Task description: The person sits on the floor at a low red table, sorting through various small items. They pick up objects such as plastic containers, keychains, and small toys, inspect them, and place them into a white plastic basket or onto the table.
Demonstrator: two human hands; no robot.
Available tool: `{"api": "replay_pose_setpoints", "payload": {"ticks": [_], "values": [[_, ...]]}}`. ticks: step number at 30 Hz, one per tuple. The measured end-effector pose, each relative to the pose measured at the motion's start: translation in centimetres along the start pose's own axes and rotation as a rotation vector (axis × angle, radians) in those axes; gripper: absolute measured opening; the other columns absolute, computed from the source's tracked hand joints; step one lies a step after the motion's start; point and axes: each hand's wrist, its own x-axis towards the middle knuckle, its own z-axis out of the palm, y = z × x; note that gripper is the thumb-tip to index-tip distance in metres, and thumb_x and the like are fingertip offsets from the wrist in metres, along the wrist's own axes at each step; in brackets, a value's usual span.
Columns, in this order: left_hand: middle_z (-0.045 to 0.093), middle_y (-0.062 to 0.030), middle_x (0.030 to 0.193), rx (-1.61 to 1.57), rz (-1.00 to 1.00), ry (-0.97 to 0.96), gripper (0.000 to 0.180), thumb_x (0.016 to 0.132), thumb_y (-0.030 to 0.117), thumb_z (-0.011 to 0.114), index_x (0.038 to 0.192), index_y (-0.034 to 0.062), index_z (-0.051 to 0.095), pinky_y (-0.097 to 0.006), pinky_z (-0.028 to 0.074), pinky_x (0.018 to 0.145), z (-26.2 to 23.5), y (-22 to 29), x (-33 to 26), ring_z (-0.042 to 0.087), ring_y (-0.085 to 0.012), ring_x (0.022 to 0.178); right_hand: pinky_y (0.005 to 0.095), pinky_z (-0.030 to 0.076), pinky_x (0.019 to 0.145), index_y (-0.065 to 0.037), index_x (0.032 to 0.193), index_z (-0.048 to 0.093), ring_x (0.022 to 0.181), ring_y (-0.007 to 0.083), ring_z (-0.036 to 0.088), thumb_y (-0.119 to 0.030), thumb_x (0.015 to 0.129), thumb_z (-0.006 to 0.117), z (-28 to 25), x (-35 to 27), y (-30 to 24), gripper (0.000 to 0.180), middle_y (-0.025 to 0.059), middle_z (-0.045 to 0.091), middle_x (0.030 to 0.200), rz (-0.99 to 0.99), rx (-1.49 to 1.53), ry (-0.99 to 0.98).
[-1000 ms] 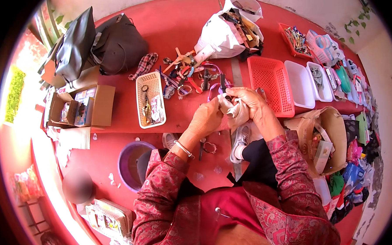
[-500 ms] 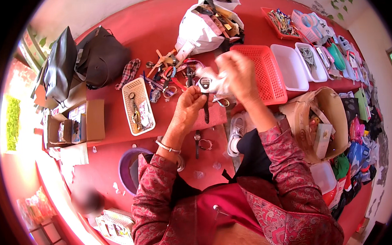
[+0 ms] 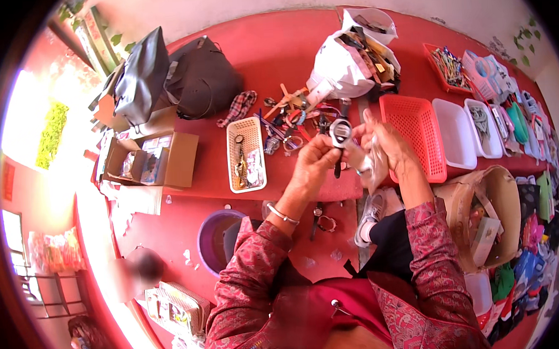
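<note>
Lowered since the earlier frame, the right hand (image 3: 396,152) gripped a pale cloth (image 3: 375,165) beside the watch (image 3: 340,132), which I saw uncovered, pinched in the left hand (image 3: 314,160), with heaped straps (image 3: 297,117) left on the tabletop (image 3: 261,47) beyond.

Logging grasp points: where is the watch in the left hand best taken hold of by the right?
Probably by the right rim of the watch, coming from the right: the left hand pinches its lower left, leaving the rounded case's right edge seemingly free. The right hand holds pale crumpled material, so it might need emptying first.
</note>
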Motion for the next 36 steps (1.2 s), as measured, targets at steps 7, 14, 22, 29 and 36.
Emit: {"api": "replay_pose_setpoints", "payload": {"ticks": [7, 14, 22, 29, 36], "values": [[0.055, -0.0058, 0.102, 0.349, -0.139, -0.132, 0.021, 0.085, 0.008, 0.053, 0.103, -0.0028, 0.050, -0.026, 0.044, 0.080, -0.3, 0.5, -0.4, 0.052, -0.0109, 0.095, 0.0221, 0.048, 0.048, -0.003, 0.079, 0.058, 0.055, 0.0109, 0.058, -0.026, 0.081, 0.065, 2.9, -0.4, 0.4, 0.024, 0.0036, 0.059, 0.066, -0.081, 0.305, -0.187], [0.058, -0.0067, 0.076, 0.806, -0.052, -0.091, 0.029, 0.087, 0.024, 0.054, 0.093, -0.0044, 0.054, -0.030, 0.046, 0.064, -0.6, 0.7, -0.3, 0.055, -0.0130, 0.072, 0.0235, 0.041, 0.047, -0.002, 0.068, 0.061, 0.053, 0.0063, 0.050, -0.027, 0.084, 0.060, 4.1, 0.2, 2.4, 0.030, 0.0014, 0.056, 0.062, -0.268, -0.344, -0.021], [0.060, -0.0099, 0.066, 0.818, -0.037, 0.058, 0.017, 0.077, 0.014, 0.058, 0.075, -0.0026, 0.056, -0.028, 0.044, 0.057, -1.3, 1.0, -0.4, 0.058, -0.0135, 0.063, 0.0228, 0.039, 0.051, -0.001, 0.076, 0.058, 0.057, 0.0072, 0.050, -0.027, 0.083, 0.060, 2.5, 0.7, 0.4, 0.026, 0.0010, 0.056, 0.066, -0.575, -0.384, 0.331], [0.062, -0.0091, 0.076, 0.654, -0.233, -0.234, 0.020, 0.077, 0.010, 0.055, 0.089, -0.0064, 0.056, -0.025, 0.046, 0.063, 1.0, 1.8, -1.1, 0.058, -0.0123, 0.066, 0.0383, 0.045, 0.053, -0.004, 0.076, 0.057, 0.059, 0.0315, 0.058, -0.017, 0.080, 0.057, 5.6, -0.1, 1.5, 0.014, 0.0144, 0.057, 0.062, -0.916, -0.938, 0.421], [0.061, -0.0055, 0.081, 0.104, -0.171, -0.106, 0.035, 0.077, 0.017, 0.058, 0.106, -0.0023, 0.053, -0.026, 0.041, 0.077, 0.0, 2.6, -1.7, 0.055, -0.0125, 0.078, 0.0320, 0.044, 0.050, 0.001, 0.071, 0.061, 0.055, 0.0175, 0.056, -0.025, 0.077, 0.061, -2.0, 2.2, 0.3, 0.026, 0.0089, 0.057, 0.059, -0.642, -0.485, 0.552]]}}
